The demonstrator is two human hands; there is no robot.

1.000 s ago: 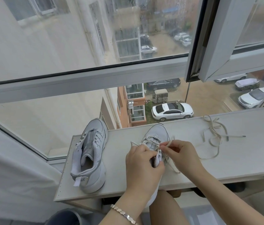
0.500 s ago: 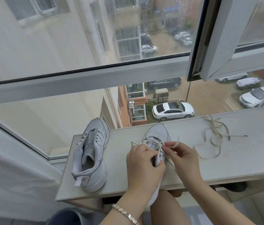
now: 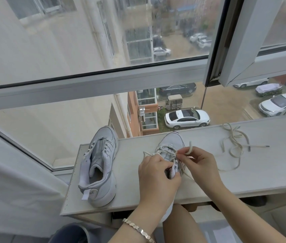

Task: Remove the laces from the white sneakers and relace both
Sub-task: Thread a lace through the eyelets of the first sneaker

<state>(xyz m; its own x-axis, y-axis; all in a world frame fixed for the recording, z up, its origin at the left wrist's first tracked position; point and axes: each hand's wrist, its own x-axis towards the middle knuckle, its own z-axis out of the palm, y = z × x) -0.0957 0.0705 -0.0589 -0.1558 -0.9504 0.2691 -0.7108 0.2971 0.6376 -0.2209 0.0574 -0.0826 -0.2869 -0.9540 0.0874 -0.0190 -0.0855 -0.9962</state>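
**Lace pinched at the right sneaker's eyelets**

I see the left hand [image 3: 158,179] curled over the rear of the right sneaker [image 3: 171,146], its fingers [image 3: 169,170] closed on the padded white tongue and collar, pressing the soft upper together. Just past those fingertips lies the rounded, smooth toe cap, which points away toward the window [image 3: 93,83].

The right hand [image 3: 201,163] sits beside the shoe — thumb and forefinger [image 3: 182,152] shut in a fine pinch on the flat, woven cream lace [image 3: 165,149]. A small loop of it arches up just above the pinch, and the criss-crossed rows run from the fingertips across the eyelets toward the left hand. One free strand trails down beneath the right palm onto the desk [image 3: 209,181], a pale board with a faint grain and a row of tiny holes on its left edge.

Well to the left of the left hand stands the other sneaker [image 3: 100,165] — chunky, glossy white leather, its eyelets bare, its mouth gaping, a pull tab hanging at the heel. Well to the right of the right hand, a loose lace [image 3: 235,146] lies in a limp tangle of loops, its dark-tipped end stretched straight out.

A faceted metal bracelet [image 3: 138,229] circles the left wrist.
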